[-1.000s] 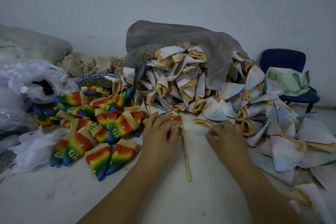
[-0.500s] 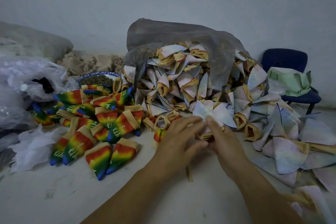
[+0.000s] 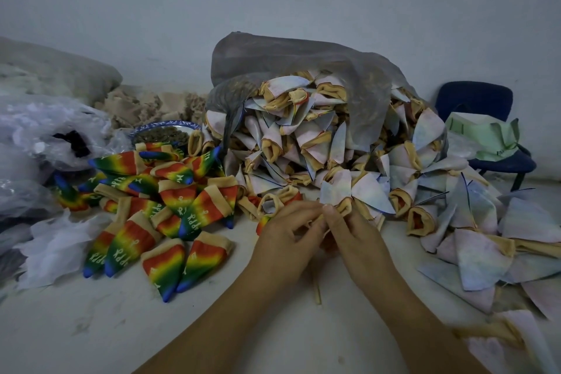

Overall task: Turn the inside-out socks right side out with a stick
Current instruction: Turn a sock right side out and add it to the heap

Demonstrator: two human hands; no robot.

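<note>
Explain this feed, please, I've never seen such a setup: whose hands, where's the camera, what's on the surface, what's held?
No machine here: these are a person's two bare hands, filmed by one wide camera worn on their head, looking forward and down. The left hand and right hand both pinch the cuff of one pale sock. The end of a stick shows beneath them; the rest is hidden. On the surface: rainbow socks at left, already turned, and a heap of pale socks, inside out, spilling from a plastic bag.
</note>
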